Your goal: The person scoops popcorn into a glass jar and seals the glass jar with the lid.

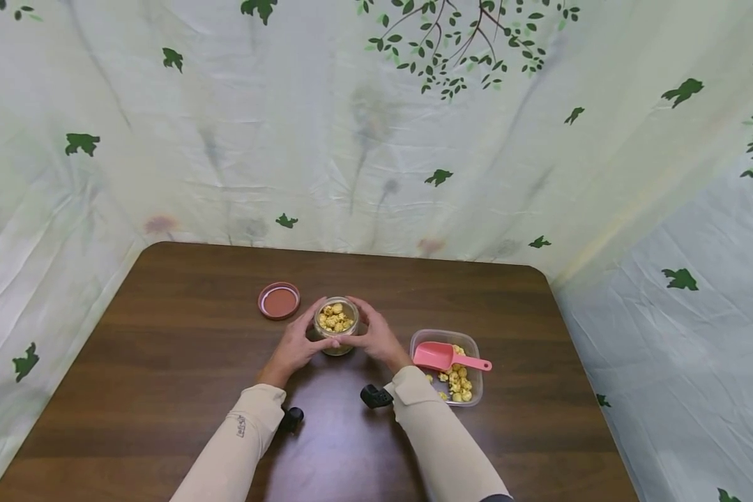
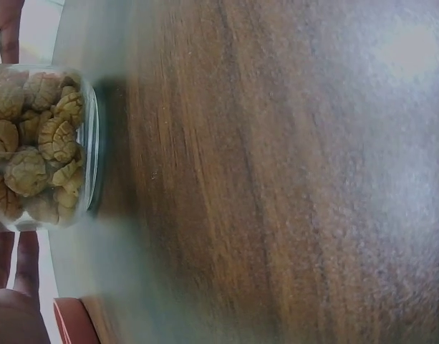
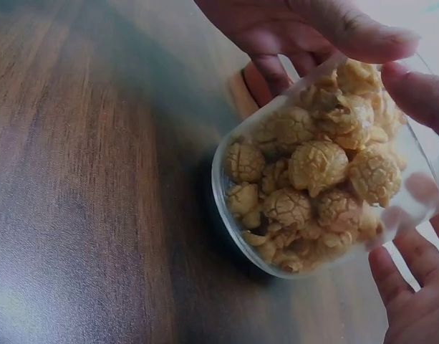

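A clear glass jar of caramel popcorn stands lidless near the middle of the table. Both of my hands grip it, one from each side. The left hand curls its fingers round the left side, while the right hand wraps the other. My thumbs come together across the near side. In the right wrist view the popcorn shows through the glass, with the jar's rounded base close over the wood. To the jar's left lies its reddish-brown round lid.
Right of my right hand sits a clear plastic tub with more popcorn. A pink scoop lies across it, handle over the right rim. The brown table meets a leaf-printed curtain behind.
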Available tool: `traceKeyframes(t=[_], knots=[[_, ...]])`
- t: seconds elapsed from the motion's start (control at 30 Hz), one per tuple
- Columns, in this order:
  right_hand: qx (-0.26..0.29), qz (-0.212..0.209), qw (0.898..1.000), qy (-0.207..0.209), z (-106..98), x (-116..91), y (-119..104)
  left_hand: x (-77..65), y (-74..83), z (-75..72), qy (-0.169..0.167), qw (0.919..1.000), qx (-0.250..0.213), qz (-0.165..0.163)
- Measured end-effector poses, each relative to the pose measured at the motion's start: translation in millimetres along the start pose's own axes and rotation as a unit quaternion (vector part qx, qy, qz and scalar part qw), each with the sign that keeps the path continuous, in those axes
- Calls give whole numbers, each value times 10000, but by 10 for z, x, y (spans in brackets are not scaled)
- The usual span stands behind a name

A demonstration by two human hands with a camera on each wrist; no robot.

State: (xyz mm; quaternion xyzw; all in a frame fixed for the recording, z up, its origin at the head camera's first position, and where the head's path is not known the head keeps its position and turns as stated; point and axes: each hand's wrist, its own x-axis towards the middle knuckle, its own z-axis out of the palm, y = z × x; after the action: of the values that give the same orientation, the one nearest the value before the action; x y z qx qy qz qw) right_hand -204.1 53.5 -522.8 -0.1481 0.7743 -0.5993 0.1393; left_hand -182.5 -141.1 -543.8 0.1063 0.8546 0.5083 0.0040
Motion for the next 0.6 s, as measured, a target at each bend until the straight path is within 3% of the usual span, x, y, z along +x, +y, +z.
traceKeyframes(t=[0.27,0.47,0.6], knots=[[70,-238,9996,-161,-6,-110,-279,2,-24,3,-34,10000,47,78],[150,-174,9997,-30,25,-14,30,-6,-9,1,-80,9999,-81,-1],[153,-109,9998,-28,29,3,69,-17,-37,-17,1,9997,-236,49]])
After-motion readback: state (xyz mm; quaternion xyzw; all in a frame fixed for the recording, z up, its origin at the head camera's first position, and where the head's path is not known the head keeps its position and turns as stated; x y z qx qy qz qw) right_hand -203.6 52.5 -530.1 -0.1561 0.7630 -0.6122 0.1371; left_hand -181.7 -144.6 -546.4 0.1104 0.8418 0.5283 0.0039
